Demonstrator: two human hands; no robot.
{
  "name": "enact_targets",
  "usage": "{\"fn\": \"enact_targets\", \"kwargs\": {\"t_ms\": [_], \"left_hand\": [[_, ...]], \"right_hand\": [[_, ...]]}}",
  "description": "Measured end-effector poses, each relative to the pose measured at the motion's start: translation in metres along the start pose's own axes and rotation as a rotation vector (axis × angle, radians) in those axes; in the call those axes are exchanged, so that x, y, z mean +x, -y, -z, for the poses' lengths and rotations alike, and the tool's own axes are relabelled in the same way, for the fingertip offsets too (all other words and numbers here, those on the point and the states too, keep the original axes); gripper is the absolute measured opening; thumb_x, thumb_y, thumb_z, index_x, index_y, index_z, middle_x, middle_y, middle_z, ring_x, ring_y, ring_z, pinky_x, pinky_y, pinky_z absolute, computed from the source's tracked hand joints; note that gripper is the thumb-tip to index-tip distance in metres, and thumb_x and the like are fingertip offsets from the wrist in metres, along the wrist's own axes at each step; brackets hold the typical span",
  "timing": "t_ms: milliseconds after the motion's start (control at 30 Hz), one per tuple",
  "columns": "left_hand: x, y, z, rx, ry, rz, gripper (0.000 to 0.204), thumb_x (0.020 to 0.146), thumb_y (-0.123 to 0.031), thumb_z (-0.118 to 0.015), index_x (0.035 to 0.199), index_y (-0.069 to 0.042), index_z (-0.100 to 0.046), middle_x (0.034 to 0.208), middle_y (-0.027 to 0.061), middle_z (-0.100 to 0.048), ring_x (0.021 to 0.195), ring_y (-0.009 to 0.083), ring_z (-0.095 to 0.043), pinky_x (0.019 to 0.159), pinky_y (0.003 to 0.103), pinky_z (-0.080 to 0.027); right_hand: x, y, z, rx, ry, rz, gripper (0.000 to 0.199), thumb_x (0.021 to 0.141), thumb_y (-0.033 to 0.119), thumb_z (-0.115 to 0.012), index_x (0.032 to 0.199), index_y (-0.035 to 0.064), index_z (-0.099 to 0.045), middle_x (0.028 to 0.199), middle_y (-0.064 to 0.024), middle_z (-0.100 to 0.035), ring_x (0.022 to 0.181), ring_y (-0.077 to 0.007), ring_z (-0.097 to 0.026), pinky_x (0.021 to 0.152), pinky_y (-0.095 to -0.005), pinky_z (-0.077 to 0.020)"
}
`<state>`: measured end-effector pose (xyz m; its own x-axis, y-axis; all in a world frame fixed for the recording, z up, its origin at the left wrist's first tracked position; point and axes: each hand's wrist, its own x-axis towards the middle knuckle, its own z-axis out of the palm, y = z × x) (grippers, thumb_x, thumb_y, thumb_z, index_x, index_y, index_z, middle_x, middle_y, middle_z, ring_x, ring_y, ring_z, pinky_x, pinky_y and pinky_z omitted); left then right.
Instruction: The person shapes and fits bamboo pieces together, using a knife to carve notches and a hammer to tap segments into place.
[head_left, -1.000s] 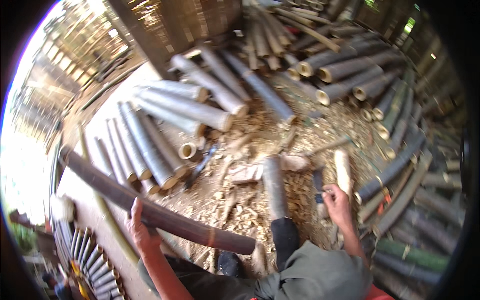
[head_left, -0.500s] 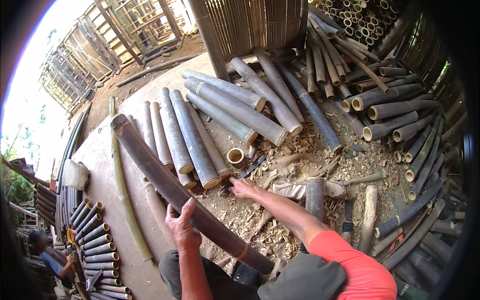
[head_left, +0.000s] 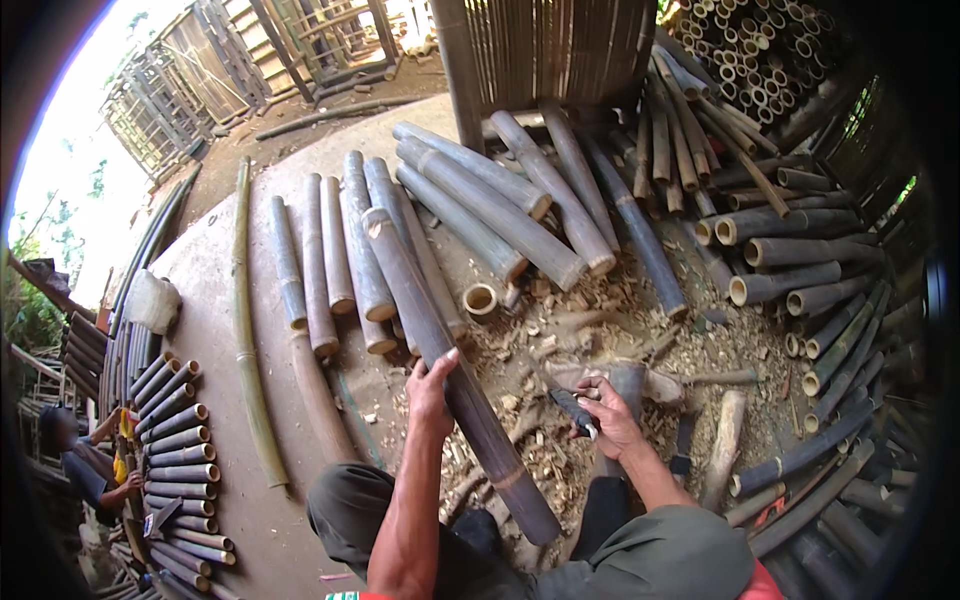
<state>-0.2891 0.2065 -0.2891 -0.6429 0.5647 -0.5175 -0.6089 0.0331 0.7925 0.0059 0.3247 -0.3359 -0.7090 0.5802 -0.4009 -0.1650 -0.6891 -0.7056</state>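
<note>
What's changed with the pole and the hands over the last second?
The left hand has swung the dark bamboo pole from crosswise to pointing away. The right hand let go of a pale stick and took up a dark-handled knife. The left grip stayed on the pole.

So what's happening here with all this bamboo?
A seated person is working on bamboo. Their left hand grips a long dark bamboo pole that slants across their lap, while their right hand holds a dark-handled knife above a chopping block. Wood chips litter the ground, with cut bamboo poles stacked all around. Another person crouches at the far left beside more poles.
</note>
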Motion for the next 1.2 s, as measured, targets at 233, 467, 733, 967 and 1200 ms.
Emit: {"fn": "enact_targets", "kwargs": {"t_ms": [233, 467, 733, 967, 1200], "left_hand": [[-0.001, 0.015, -0.034, 0.119, 0.097, -0.039, 0.046, 0.084, -0.029, -0.088, 0.117, -0.005, -0.067, 0.101, 0.0043, -0.069, 0.092, 0.0173, -0.067, 0.08, 0.039, -0.059], [-0.02, 0.036, -0.094, 0.259, 0.351, 0.022, 0.052, 0.078, -0.022, -0.089, 0.115, -0.003, -0.059, 0.096, 0.0091, -0.067, 0.083, 0.0185, -0.069, 0.073, 0.041, -0.062], [-0.003, 0.028, -0.142, 0.048, 0.46, 0.101, 0.053, 0.082, -0.034, -0.087, 0.115, 0.0, -0.064, 0.095, 0.0095, -0.069, 0.084, 0.0191, -0.07, 0.071, 0.038, -0.061], [-0.008, 0.028, -0.146, 0.271, 0.421, 0.084, 0.047, 0.081, -0.026, -0.086, 0.114, -0.003, -0.061, 0.093, 0.0074, -0.068, 0.078, 0.0172, -0.067, 0.07, 0.037, -0.06], [-0.07, -0.013, -0.237, 0.355, 0.71, -0.263, 0.057, 0.07, -0.016, -0.086, 0.118, 0.001, -0.061, 0.098, 0.0094, -0.069, 0.085, 0.0196, -0.07, 0.076, 0.036, -0.061]], "right_hand": [[-0.139, 0.054, 0.014, 0.072, -0.044, 0.118, 0.071, 0.092, 0.006, -0.073, 0.151, 0.0071, -0.035, 0.111, -0.0136, -0.064, 0.093, -0.0257, -0.073, 0.078, -0.0454, -0.0665], [-0.174, 0.037, 0.045, 0.059, -0.317, 0.057, 0.034, 0.092, 0.004, -0.063, 0.124, 0.006, -0.053, 0.088, -0.0085, -0.063, 0.065, -0.0179, -0.063, 0.049, -0.0294, -0.0509], [-0.178, -0.012, 0.013, 0.237, -0.318, -0.033, 0.029, 0.092, 0.005, -0.058, 0.121, 0.0052, -0.054, 0.083, -0.0085, -0.058, 0.061, -0.0162, -0.058, 0.052, -0.0334, -0.0502], [-0.185, -0.011, 0.03, 0.016, -0.392, 0.008, 0.017, 0.097, 0.01, -0.056, 0.112, 0.0022, -0.06, 0.082, -0.0076, -0.06, 0.064, -0.0162, -0.06, 0.055, -0.0314, -0.0513], [-0.183, 0.034, 0.047, -0.347, -0.378, -0.15, 0.026, 0.095, 0.009, -0.062, 0.119, -0.0013, -0.061, 0.079, -0.0042, -0.06, 0.064, -0.0127, -0.06, 0.056, -0.0297, -0.0526]]}}
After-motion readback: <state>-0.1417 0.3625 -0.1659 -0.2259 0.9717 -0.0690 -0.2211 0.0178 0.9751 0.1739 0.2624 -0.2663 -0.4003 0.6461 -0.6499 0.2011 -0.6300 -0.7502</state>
